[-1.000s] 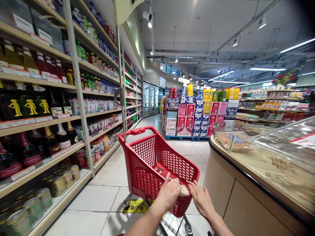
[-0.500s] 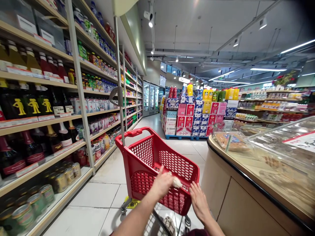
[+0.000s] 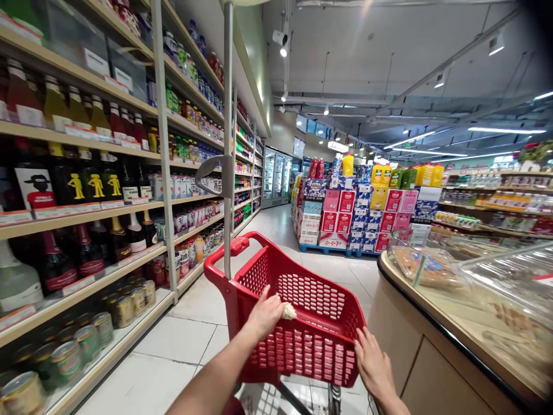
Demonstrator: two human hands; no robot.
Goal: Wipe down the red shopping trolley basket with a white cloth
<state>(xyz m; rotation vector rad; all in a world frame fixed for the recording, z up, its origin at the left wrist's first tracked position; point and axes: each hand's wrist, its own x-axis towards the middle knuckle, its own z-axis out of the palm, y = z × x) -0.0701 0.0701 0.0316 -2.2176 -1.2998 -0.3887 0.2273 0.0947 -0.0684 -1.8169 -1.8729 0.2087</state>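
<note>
- "where are the hands?"
- "well apart, both at the red cart [image 3: 319, 334]. the left hand [image 3: 265, 312] is over its near top edge, closed round a crumpled white cloth [image 3: 288, 311], part of which pokes out past the fingers."
- "does that palm touch the rim?"
- "can't tell, the hand covers that spot. the cloth shows just above the near edge."
- "and the right hand [image 3: 372, 360]?"
- "at the near corner of the cart's right end, fingers straight and side by side, laid along the outside. it isn't wrapped round anything."
- "how does the cart stand?"
- "side on, with its handle [image 3: 239, 246] at the far left corner. a metal pole [image 3: 228, 236] rises by that end, with a grey loop [image 3: 216, 176] on it."
- "what's beside it?"
- "to the right, a counter [image 3: 400, 320] with a dark rounded edge. a clear food pack [image 3: 425, 265] sits near its left corner."
- "and to the left?"
- "tall shelves: bottles [image 3: 90, 178] in rows, cans [image 3: 88, 340] along the bottom shelf."
- "straight ahead?"
- "stacked boxes [image 3: 339, 222] on a blue pallet [image 3: 330, 249], with yellow and green jugs [image 3: 408, 177] along the top."
</note>
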